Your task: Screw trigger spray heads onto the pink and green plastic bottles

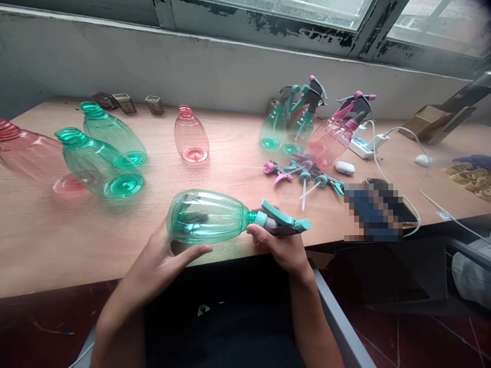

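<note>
A clear green spray bottle (pixel 209 216) lies sideways in the air over the table's front edge, its base to the left. A teal and grey spray head (pixel 282 220) sits on its neck. My left hand (pixel 163 258) cups the bottle's base end from below, with its thumb stretched along the near side and its other fingers hidden behind. At the neck, my right hand (pixel 284 248) grips the spray head's collar between thumb and fingers. Beyond the right hand lies a heap of loose pink and teal spray heads (pixel 305 171) with dip tubes.
Headless green bottles (pixel 102 163) and a pink bottle (pixel 32 153) stand left; another pink bottle (pixel 192 135) stands mid-table. Finished-looking green spray bottles (pixel 274 125) and pink ones (pixel 333 143) stand behind the heap. A white earbud case (pixel 344 167), cables and a blurred-out item (pixel 372 212) lie right.
</note>
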Available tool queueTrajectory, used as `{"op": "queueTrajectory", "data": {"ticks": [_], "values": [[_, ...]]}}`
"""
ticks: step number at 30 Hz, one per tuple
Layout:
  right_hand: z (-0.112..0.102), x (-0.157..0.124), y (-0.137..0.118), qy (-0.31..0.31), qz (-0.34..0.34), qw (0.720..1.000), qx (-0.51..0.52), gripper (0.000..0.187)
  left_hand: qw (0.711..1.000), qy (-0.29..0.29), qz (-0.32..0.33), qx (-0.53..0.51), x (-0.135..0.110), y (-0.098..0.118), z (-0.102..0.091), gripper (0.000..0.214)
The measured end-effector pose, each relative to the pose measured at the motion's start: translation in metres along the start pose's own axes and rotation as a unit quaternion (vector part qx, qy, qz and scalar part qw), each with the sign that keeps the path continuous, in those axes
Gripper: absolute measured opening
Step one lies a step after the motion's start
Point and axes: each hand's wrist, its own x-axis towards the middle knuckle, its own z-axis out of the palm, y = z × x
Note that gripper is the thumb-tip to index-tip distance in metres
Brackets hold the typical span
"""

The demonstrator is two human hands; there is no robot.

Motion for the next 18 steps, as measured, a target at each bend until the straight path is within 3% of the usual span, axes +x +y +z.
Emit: {"op": "queueTrajectory", "data": {"ticks": [18], "values": [[0.0006,0.0017,0.0005,0.015,0.006,1.000,-0.001,0.034,1.000,-0.019,-0.010,-0.007,0.0013,0.0012,-0.0002,0.059]]}}
